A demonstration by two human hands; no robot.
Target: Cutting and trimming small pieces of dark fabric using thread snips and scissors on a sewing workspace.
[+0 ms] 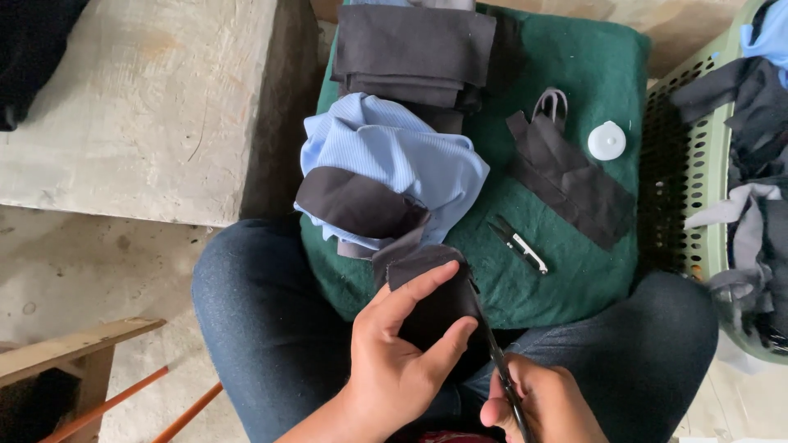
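My left hand (402, 353) pinches a small piece of dark fabric (427, 283) between thumb and fingers, just above my lap. My right hand (546, 402) grips black scissors (495, 353), whose blades run up along the right edge of that fabric piece. The dark piece is joined to a light blue garment (402, 156) with a dark patch, which lies bunched on a green cushion (591, 74) in front of my knees.
On the cushion lie folded dark cloth (414, 49), a dark fabric strip (570, 180), a small thread snipper (519, 244) and a white round disc (607, 140). A pale green basket (698, 164) of clothes stands at right. A concrete slab (139, 107) is at left.
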